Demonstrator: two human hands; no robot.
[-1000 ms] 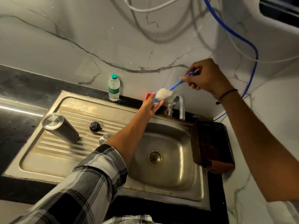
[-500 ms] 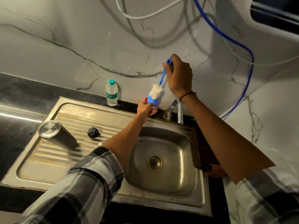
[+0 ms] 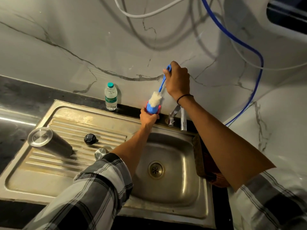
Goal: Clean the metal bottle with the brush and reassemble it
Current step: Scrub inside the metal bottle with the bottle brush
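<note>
While brush [image 3: 155, 101] dips in red container [image 3: 152, 111], bottle [image 3: 48, 143] lidless

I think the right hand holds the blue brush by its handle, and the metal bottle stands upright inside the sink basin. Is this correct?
Not entirely. The right hand does hold the blue brush by its handle, but the metal bottle is not upright in the sink basin. The head view shows it lying on its side on the ribbed drainboard, left of the basin.
</note>
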